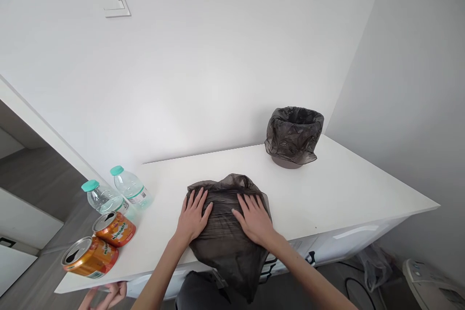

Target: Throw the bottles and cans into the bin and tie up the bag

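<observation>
A black translucent trash bag [225,232] lies spread on the white tabletop, its lower part hanging over the front edge. My left hand [194,218] rests flat on the bag's left side, fingers stretched out. On its right side my right hand [254,218] also lies flat, with fingers spread. Creases run across the plastic between the two hands. Farther back on the right stands a small trash bin [286,162], lined with another black bag [294,138] folded over its rim.
At the table's left end stand two clear bottles [131,186] with teal caps and two opened orange Mirinda cans [114,230]. Another person's hand [109,295] is below the front left edge. A white wall [203,58] rises behind the tabletop [327,203].
</observation>
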`<state>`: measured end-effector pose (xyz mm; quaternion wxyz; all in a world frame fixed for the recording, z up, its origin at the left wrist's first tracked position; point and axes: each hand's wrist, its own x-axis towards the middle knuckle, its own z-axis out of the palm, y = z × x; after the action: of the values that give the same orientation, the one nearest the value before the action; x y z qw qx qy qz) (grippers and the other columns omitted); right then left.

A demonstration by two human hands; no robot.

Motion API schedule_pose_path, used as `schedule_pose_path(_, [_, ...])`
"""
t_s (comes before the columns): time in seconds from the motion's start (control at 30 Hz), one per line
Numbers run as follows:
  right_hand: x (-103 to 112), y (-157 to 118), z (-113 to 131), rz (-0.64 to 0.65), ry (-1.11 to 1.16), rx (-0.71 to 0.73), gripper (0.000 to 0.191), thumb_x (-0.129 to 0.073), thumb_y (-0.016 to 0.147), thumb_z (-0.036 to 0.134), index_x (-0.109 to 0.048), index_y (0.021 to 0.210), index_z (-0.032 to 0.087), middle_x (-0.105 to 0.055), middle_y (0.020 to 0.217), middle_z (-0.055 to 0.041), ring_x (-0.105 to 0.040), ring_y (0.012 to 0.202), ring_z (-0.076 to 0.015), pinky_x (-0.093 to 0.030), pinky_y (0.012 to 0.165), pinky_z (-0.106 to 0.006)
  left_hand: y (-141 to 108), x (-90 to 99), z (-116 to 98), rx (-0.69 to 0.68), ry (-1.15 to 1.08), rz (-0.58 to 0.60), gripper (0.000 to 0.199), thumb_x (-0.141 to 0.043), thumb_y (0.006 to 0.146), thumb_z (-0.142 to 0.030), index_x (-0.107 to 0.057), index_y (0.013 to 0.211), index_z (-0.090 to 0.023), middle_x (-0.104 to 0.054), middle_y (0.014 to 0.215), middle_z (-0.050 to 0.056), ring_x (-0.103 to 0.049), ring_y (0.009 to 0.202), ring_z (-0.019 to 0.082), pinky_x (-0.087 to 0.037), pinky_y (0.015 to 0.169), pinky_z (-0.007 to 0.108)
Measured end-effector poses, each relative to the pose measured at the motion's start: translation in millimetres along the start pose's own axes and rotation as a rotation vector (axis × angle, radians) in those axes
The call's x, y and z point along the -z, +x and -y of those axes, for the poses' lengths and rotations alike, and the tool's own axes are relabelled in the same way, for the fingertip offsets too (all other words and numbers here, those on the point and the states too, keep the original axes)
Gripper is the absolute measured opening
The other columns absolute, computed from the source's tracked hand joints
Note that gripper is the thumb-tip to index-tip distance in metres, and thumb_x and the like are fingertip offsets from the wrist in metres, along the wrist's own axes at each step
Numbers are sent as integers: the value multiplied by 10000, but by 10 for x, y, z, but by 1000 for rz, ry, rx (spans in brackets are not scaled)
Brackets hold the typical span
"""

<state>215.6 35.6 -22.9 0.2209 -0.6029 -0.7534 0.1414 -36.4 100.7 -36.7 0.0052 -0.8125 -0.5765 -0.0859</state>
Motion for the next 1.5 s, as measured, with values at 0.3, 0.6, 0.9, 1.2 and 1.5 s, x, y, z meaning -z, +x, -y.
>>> schedule_pose_path(0.3, [246, -132, -69, 70, 8, 159, 769, -529, 983, 627, -333, 1636, 272, -241, 1725, -74, -132, 1598, -377, -170, 1274, -618, 25, -17, -121, 273, 149, -93, 694, -249, 1041, -506, -373, 1608, -125, -334, 1678, 169, -270, 1560, 416, -151, 1237, 680])
schedule_pose_path(0.6, [303, -824, 15, 224, -83, 358, 1026, -704, 758, 33, -268, 1653, 278, -249, 1710, -118, -233, 1569, -404, -259, 1236, -684, -335, 22, 26, 36, 66, -360, 676, -367, 1031, -535, -489, 1517, -81, -421, 1615, 238, -361, 1519, 419, -345, 1204, 617])
schedule_pose_path(0.9, [1319, -752, -254, 232, 246, 153, 490, -440, 880, 64, -660, 1256, 290, -782, 1003, -6, -735, 899, -207, -574, 788, -305, -1112, 579, 72, -341, -231, -73, 591, -700, 896, -503, -569, 1442, -316, -632, 1470, 78, -574, 1375, 309, -483, 1145, 450])
schedule_pose_path(1.2, [1338, -401, 253, -335, 51, 394, 569, -534, 1019, 307, -405, 1573, 346, -525, 1547, -66, -498, 1430, -298, -419, 1199, -569, -664, 903, -207, 196, -343, 48, 298, -403, 988, -293, -659, 1129, -238, -761, 905, 32, -719, 812, 228, -546, 726, 325])
schedule_pose_path(1.5, [229, 195, 500, -178, -113, 506, 502, -432, 1071, 445, -540, 1488, 185, -426, 1633, -148, -259, 1570, -357, -186, 1258, -693, -409, 569, -77, -313, 224, -320, 642, -396, 998, -128, -362, 1607, -328, -391, 1670, 51, -394, 1521, 276, -342, 1219, 483])
